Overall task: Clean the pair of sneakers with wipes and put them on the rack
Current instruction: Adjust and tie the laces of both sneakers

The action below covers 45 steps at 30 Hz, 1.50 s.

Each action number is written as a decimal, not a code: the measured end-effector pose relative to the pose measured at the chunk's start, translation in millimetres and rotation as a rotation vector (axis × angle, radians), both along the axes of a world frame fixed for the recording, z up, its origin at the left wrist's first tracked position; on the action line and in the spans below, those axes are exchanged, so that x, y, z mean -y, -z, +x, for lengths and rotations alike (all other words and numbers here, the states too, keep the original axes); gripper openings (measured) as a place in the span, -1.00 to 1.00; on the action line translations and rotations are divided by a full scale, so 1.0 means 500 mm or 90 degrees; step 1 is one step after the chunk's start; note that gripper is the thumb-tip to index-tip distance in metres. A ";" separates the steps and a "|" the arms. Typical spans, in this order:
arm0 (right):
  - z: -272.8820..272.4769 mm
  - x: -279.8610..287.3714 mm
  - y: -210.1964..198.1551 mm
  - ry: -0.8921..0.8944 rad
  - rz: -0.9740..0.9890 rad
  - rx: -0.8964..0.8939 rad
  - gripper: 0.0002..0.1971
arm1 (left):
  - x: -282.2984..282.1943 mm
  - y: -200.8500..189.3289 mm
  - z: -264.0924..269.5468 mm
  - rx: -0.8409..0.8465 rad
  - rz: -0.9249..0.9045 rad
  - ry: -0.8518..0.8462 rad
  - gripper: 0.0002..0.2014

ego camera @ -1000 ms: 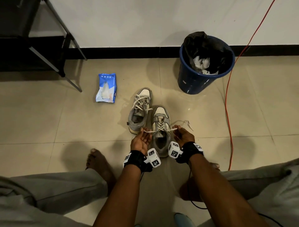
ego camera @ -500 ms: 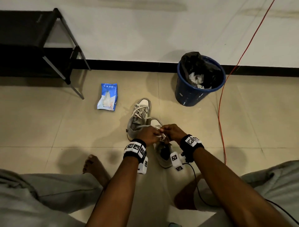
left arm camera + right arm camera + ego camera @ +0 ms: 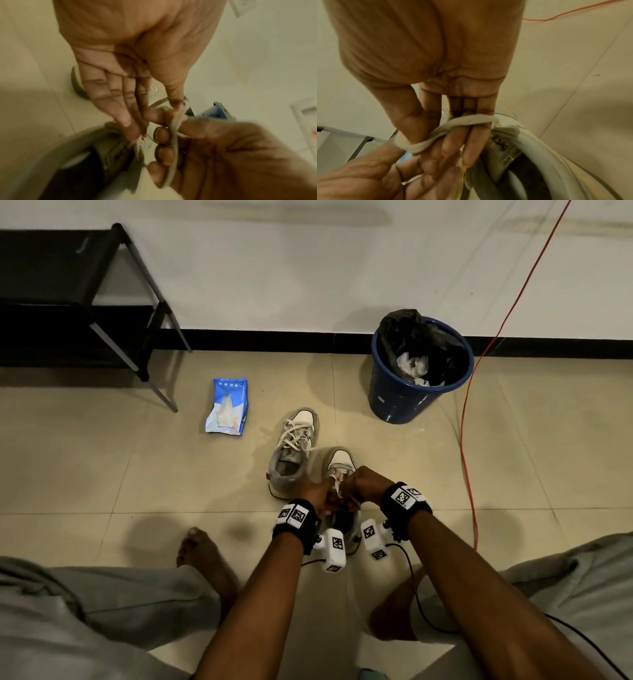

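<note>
**Lace work on the near sneaker, hands now bunched together**

A second ago your hands were apart with the lace pulled straight across the shoe; half a second ago they had closed in, and now they sit knuckle to knuckle over the tongue, with the view tipped up to show more wall.

Head view: your left hand [image 3: 317, 494] and right hand [image 3: 364, 484] meet over the near sneaker [image 3: 340, 462], which stands on the tiled floor [image 3: 102, 474] just beside and slightly behind the far sneaker [image 3: 294, 453]. The wipes pack [image 3: 226, 406] lies well to the left, the blue bin [image 3: 411, 398] beyond on the right, and the rack [image 3: 68, 285] against the wall – neither shoe is on it yet.

Left wrist view: your left thumb and forefinger pinch the lace [image 3: 173, 129], the other fingers lying nearly straight; the right hand's fingers are curled with the lace running across them.

Right wrist view: the lace wraps around your right middle fingers and thumb, so that hand is clasping it too.

The lace is soft, limp and likely to slip, so keep it pinched close to the knot. The sneaker looks light with a pliable upper – for carrying, I'd take it by the heel collar or the firm sole edge, not the laces
</note>
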State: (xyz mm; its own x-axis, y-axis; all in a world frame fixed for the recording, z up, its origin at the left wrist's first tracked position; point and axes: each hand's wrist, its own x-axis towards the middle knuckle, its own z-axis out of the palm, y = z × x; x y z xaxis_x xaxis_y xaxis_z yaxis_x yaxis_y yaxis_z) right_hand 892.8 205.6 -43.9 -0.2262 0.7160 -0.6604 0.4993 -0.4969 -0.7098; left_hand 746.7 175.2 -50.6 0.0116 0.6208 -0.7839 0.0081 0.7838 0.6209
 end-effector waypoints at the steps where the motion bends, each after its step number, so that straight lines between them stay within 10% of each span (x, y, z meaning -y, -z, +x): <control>1: 0.005 -0.001 -0.002 -0.017 0.025 -0.006 -0.80 | -0.003 0.001 0.000 0.019 0.003 -0.018 -0.75; 10: 0.104 -0.030 -0.017 0.034 0.257 0.117 -0.85 | -0.052 0.060 -0.134 -0.276 0.188 -0.160 -0.71; 18: 0.173 0.037 0.076 0.143 0.147 0.241 -0.77 | 0.035 0.167 -0.146 -0.207 0.134 -0.245 -0.75; 23: 0.124 0.053 0.096 0.233 0.132 0.356 -0.77 | 0.014 0.186 -0.094 -0.135 0.105 -0.119 -0.28; 28: 0.040 0.072 0.121 0.420 -0.098 0.038 -0.48 | 0.041 0.154 -0.077 -0.085 0.127 0.045 -0.60; 34: 0.027 0.052 0.135 0.348 -0.092 0.056 -0.89 | 0.056 0.161 -0.086 -0.013 0.115 0.020 -0.87; 45: 0.009 0.031 0.105 0.567 -0.141 -0.193 -0.82 | 0.059 0.137 -0.044 0.310 0.054 -0.310 -0.74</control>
